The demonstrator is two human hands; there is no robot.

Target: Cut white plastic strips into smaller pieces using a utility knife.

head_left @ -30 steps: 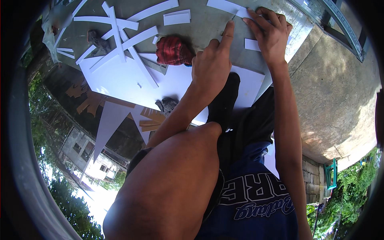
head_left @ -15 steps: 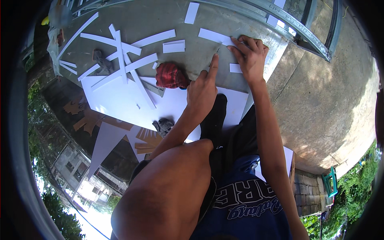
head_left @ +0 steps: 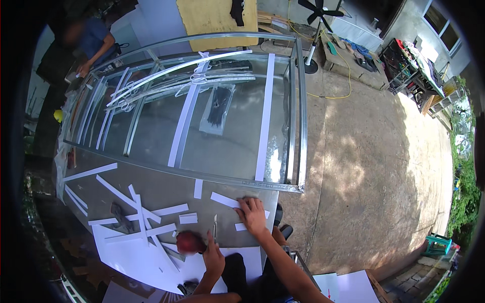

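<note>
In my left hand point(head_left: 214, 258) is a utility knife point(head_left: 215, 233), its blade pointing away from me just short of a white strip point(head_left: 224, 200). My right hand point(head_left: 254, 216) presses its fingers on the right part of that strip and hides some of it. A short white piece point(head_left: 240, 227) lies below the right hand. A red bundle, apparently cloth point(head_left: 191, 243), sits left of my left hand, blurred. Further left, several white strips point(head_left: 151, 230) overlap, with a grey rag point(head_left: 120, 217) among them. A large white sheet point(head_left: 118, 252) lies under part of them.
A metal frame point(head_left: 237, 184) with crossbars stands beyond the strips, with long strips and a plastic bag of dark ties point(head_left: 217, 108) within its outline. A person point(head_left: 96, 45) is at the far left. A black fan point(head_left: 319, 12), a yellow cord point(head_left: 348, 76) and a green stool point(head_left: 438, 244) are at right.
The view has tilted up, bringing the whole metal frame and the other person into sight. The knife's blade now shows more plainly; my right hand is still on the strip.
</note>
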